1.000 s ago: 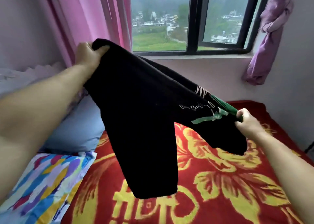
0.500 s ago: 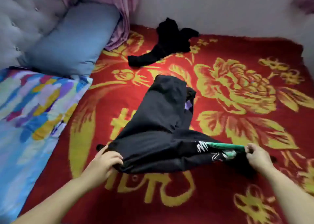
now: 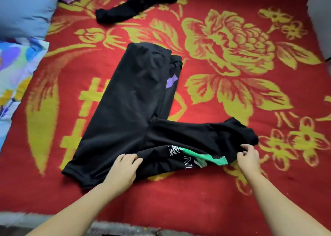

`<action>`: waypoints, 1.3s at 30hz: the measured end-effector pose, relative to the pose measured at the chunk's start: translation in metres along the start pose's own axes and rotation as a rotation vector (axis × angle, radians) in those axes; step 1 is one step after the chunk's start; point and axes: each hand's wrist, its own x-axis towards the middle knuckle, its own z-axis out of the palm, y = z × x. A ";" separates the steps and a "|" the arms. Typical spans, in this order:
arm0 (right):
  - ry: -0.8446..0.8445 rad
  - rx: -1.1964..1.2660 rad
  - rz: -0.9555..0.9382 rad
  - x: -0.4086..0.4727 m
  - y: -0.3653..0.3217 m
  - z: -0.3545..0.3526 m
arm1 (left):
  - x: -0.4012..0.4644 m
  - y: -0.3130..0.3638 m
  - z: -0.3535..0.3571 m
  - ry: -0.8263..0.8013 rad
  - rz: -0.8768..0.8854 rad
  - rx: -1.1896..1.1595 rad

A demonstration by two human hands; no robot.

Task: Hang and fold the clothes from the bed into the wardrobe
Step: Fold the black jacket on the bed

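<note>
Two hands on black trousers [image 3: 125,113] spread across the red blanket [image 3: 232,191] toward its near edge: left hand [image 3: 123,169] pressing flat, fingers straight, at the waist; right hand [image 3: 248,157] pinching the folded leg's end. Open blanket right; second black garment [image 3: 136,4] at far edge; pillows [image 3: 21,8] left.

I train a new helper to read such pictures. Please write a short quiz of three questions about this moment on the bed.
1. True or false: the black trousers lie spread on the red blanket.
2. Which hand rests flat on the trousers? A) left hand B) right hand
3. Fill in: the second black garment lies near the ___ edge of the picture.

Key
1. True.
2. A; the right hand's fingers are at the trousers' edge beside the green print, grip unclear.
3. Top.
</note>
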 end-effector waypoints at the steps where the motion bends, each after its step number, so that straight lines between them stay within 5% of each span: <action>1: 0.052 0.047 0.062 0.013 0.001 -0.004 | 0.023 0.023 0.006 -0.010 0.003 -0.004; 6: -0.147 0.629 0.485 0.060 0.001 0.013 | 0.095 0.093 0.012 -0.211 -0.281 -0.076; 11: 0.219 0.545 0.025 0.070 -0.016 -0.011 | 0.067 0.096 0.035 -0.207 -0.057 -0.116; 13: 0.179 0.384 -0.087 0.079 -0.010 -0.017 | 0.054 0.096 0.045 -0.219 -0.003 -0.044; 18: 0.060 0.232 0.255 0.103 0.025 0.011 | 0.054 0.110 0.067 -0.103 -0.039 0.093; 23: -0.060 0.693 0.511 0.101 0.026 0.034 | 0.069 0.112 0.076 0.014 -0.057 0.131; 26: 0.041 0.798 0.397 0.096 -0.014 0.021 | 0.084 0.108 0.062 -0.115 -0.227 -0.076; 29: 0.094 0.809 0.119 0.080 -0.093 0.004 | 0.095 0.093 0.035 -0.275 -0.461 -0.556; 33: 0.027 0.786 -0.212 0.062 -0.235 0.017 | 0.093 0.066 -0.005 -0.182 -0.664 -1.208; 36: -0.302 0.866 -0.318 0.040 -0.325 0.062 | 0.097 0.031 -0.016 -0.066 -0.888 -1.568; 39: -0.522 0.608 -0.439 0.001 -0.349 0.123 | 0.085 -0.019 -0.002 0.058 -1.067 -1.414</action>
